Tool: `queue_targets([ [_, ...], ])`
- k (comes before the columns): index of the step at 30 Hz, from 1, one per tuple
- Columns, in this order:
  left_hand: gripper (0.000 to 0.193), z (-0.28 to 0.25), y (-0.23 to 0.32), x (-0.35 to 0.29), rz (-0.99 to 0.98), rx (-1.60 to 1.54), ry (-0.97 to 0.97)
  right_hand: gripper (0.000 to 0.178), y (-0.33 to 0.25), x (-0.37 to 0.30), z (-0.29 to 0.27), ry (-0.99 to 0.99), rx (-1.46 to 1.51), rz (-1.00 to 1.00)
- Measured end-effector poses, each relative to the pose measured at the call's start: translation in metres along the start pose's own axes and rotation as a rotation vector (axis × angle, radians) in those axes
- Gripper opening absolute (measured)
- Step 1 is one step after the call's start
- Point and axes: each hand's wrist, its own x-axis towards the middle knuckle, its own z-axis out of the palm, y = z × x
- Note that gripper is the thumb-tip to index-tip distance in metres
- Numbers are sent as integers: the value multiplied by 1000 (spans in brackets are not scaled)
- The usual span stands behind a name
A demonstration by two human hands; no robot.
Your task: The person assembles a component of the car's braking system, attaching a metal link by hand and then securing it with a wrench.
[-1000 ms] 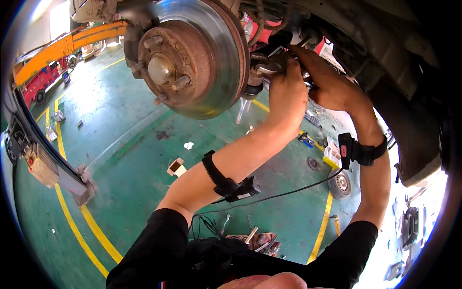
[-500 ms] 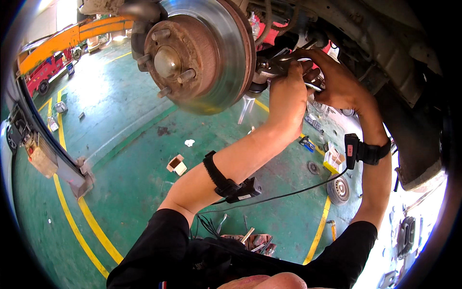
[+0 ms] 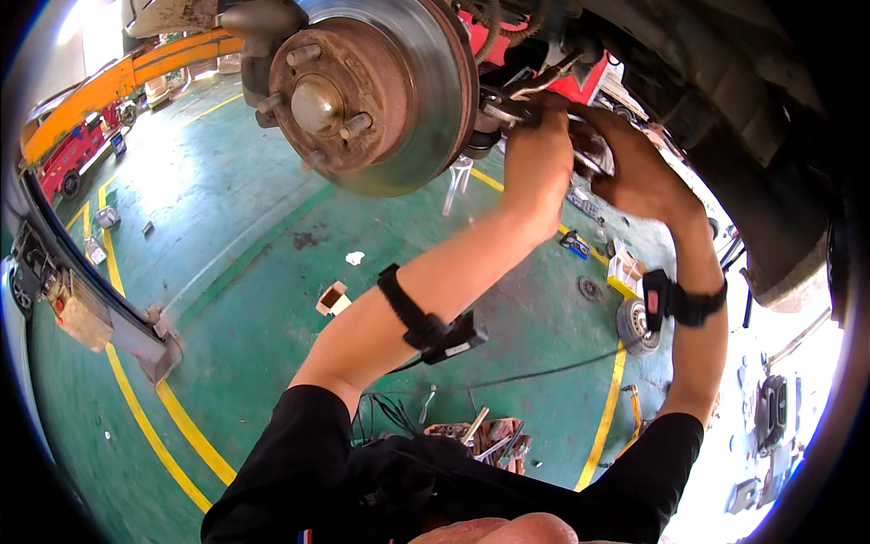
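A rusty wheel hub with studs sits inside a shiny brake disc (image 3: 426,100) on a raised car at the top of the view. Just right of the disc is the metal brake caliper (image 3: 589,150). My left hand (image 3: 536,150) is closed around the caliper's left side, close to the disc's edge. My right hand (image 3: 639,172) grips the same caliper from the right. Both forearms reach up from below, each with a black strap and a small device. The fingers hide most of the caliper.
The car's dark wheel arch (image 3: 770,163) curves down at the right. A green floor with yellow lines (image 3: 163,408) lies below. On it are a small cardboard box (image 3: 333,297), a yellow box (image 3: 625,272), a small wheel (image 3: 634,326) and loose hand tools (image 3: 489,435). A lift arm (image 3: 100,308) stands left.
The view has shifted, so the disc sits further right and lower in the frame. Both hands stay closed on the caliper, my left hand slightly nearer the disc's edge.
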Motion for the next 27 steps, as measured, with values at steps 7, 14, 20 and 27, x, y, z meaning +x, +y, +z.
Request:
queue_targets([
  [7, 21, 9, 7, 21, 168, -270, -49, 83, 54, 19, 6, 86, 904, 85],
  [14, 24, 11, 6, 16, 159, -277, 1, 61, 16, 18, 86, 573, 2150, -78],
  [20, 31, 8, -2, 21, 221, -294, -132, 48, 30, 45, 66, 371, 2321, -365],
  [27, 41, -36, 21, -52, 61, 158, -209, 56, -27, 50, 65, 1050, 2107, 265],
])
